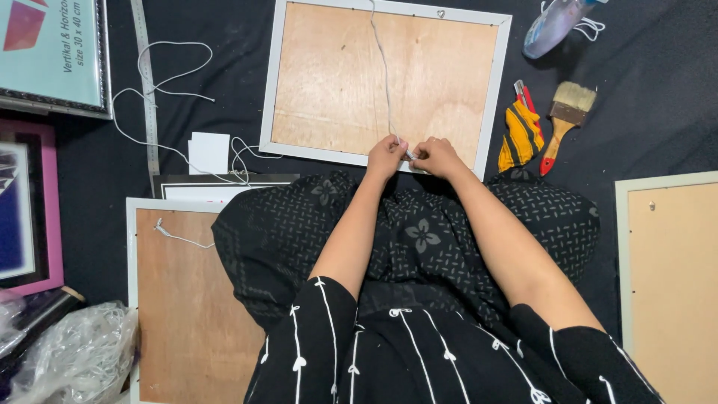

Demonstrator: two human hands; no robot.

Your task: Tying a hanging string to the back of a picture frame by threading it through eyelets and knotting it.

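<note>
Both hands meet at the near edge of the white picture frame (385,84) on the dark floor cloth (658,112). Left hand (386,155) and right hand (437,155) pinch the white string (383,67) running across the frame's plywood back.

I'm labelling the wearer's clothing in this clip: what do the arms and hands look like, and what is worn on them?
Both forearms are bare, as are the left hand and right hand; no rings or watch show. Short black sleeves with thin white vertical lines and small looped motifs end near the elbows.
</note>
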